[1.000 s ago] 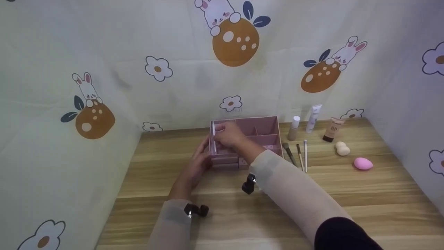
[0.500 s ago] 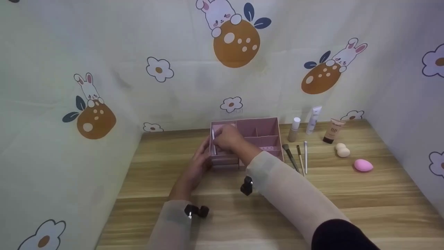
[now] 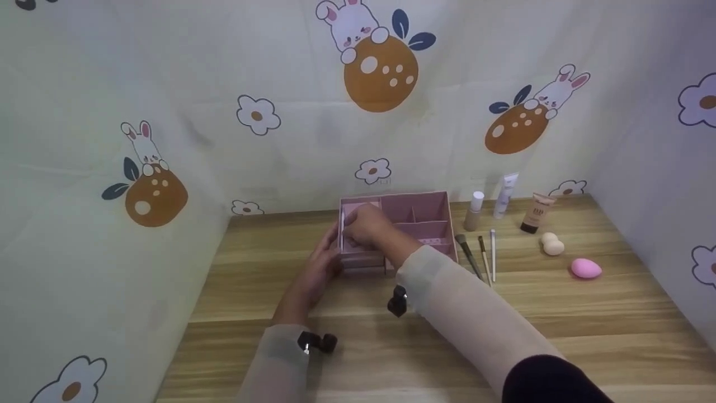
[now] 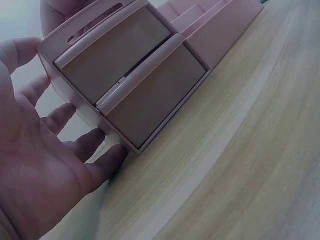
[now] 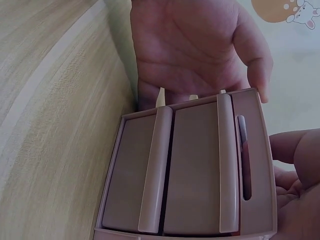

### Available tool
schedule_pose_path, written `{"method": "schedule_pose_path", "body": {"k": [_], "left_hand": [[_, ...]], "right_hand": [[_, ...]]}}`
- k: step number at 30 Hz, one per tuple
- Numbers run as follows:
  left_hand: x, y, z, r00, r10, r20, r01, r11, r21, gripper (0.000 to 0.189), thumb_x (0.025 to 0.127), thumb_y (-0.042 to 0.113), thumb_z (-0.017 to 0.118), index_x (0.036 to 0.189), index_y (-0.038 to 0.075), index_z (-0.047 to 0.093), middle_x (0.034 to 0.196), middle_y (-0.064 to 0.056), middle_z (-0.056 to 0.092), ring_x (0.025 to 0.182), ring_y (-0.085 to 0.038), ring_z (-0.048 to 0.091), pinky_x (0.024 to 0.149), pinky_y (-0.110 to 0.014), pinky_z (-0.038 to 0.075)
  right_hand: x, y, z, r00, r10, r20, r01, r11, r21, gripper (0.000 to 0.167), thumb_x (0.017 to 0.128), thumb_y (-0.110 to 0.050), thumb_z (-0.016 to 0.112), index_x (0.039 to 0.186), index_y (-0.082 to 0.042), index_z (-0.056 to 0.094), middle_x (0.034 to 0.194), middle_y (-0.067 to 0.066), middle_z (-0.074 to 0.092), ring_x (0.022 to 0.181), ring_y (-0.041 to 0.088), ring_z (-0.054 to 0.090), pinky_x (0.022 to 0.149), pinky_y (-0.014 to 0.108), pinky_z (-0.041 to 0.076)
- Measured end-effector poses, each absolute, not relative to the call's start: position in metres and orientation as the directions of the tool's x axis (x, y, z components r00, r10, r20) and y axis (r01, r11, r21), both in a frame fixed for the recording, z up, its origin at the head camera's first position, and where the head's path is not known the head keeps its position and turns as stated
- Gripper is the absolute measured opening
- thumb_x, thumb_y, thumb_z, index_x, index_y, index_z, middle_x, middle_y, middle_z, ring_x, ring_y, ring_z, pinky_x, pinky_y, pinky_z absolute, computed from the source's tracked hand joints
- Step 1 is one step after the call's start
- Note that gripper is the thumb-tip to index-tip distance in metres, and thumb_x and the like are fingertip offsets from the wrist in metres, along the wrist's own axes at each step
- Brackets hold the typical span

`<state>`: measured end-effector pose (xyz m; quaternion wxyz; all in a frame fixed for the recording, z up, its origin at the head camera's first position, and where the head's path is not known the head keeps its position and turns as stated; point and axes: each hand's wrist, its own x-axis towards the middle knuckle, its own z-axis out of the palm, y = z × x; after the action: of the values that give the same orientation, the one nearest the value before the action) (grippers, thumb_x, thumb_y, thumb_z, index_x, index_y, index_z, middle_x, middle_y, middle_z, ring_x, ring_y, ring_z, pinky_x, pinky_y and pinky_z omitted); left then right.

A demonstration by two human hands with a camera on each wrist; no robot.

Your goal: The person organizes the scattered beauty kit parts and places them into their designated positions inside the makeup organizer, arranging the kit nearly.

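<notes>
A pink desktop organizer (image 3: pixel 430 204) with open compartments on top and small drawers in front stands against the back wall. My left hand (image 3: pixel 316 271) rests along its left side; in the left wrist view the spread fingertips (image 4: pixel 62 116) touch the side wall near the drawers (image 4: pixel 155 90). My right hand (image 3: pixel 366 226) reaches down into the left top compartment, fingers curled beside a thin white strip (image 3: pixel 342 229) along the left wall. Its fingertips are hidden in the head view. In the right wrist view part of my right hand (image 5: pixel 297 170) shows behind the organizer's slotted front edge.
Right of the organizer lie several makeup brushes (image 3: pixel 493 254). A white-capped bottle (image 3: pixel 473 212), a white tube (image 3: pixel 505 196) and a beige tube (image 3: pixel 538 214) stand behind them. A beige sponge (image 3: pixel 552 244) and a pink sponge (image 3: pixel 586 268) lie farther right on the wooden table (image 3: pixel 615 336).
My right hand has sunk lower into the left compartment. The white strip has shifted left and down, close along the compartment's left wall. My left hand stays at the organizer's side.
</notes>
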<state>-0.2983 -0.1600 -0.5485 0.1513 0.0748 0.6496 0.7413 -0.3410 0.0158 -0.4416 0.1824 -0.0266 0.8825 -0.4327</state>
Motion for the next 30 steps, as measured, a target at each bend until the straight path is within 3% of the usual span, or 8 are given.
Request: {"method": "schedule_pose_path", "body": {"k": [7,13,17,30], "left_hand": [[-0.2982,-0.1604,-0.5492,-0.944,0.322,-0.077,-0.117,-0.107,0.987,0.066,0.102,0.034,0.062,0.161,0.052,0.038,0.177,0.013,0.024,0.159,-0.029,0.033,0.13,-0.055,0.033],[-0.2983,-0.1604,-0.5497,-0.945,0.317,-0.073,-0.111,-0.101,0.989,0.065,0.104,0.03,0.057,0.163,0.05,0.038,0.177,0.012,0.025,0.144,-0.028,0.044,0.115,-0.042,0.043],[-0.2984,-0.1602,-0.5496,-0.945,0.317,-0.08,-0.116,-0.094,0.989,0.067,0.104,0.029,0.056,0.164,0.048,0.035,0.178,0.012,0.023,0.142,-0.027,0.044,0.114,-0.042,0.042],[-0.2993,-0.161,-0.55,-0.941,0.332,-0.069,-0.107,-0.097,0.99,0.062,0.104,0.033,0.059,0.16,0.053,0.04,0.175,0.014,0.026,0.148,-0.028,0.038,0.116,-0.041,0.04]], "right_hand": [[-0.3402,0.0171,-0.4419,-0.937,-0.204,-0.283,0.097,0.628,-0.772,0.028,0.099,-0.015,0.07,0.124,-0.005,0.076,0.097,0.008,0.076,0.082,0.02,0.071,0.064,0.027,0.057],[-0.3414,0.0156,-0.4464,-0.954,-0.196,-0.228,0.058,0.627,-0.777,0.021,0.097,-0.013,0.072,0.114,-0.003,0.079,0.085,0.005,0.074,0.07,0.015,0.065,0.058,0.024,0.052],[-0.3417,0.0149,-0.4491,-0.955,-0.199,-0.22,0.059,0.599,-0.799,0.02,0.097,-0.011,0.072,0.113,-0.001,0.079,0.079,0.004,0.072,0.065,0.013,0.062,0.054,0.023,0.05],[-0.3408,0.0178,-0.4477,-0.953,-0.2,-0.228,0.066,0.598,-0.799,0.025,0.098,-0.017,0.073,0.119,-0.004,0.078,0.087,0.006,0.076,0.07,0.014,0.065,0.057,0.024,0.053]]}}
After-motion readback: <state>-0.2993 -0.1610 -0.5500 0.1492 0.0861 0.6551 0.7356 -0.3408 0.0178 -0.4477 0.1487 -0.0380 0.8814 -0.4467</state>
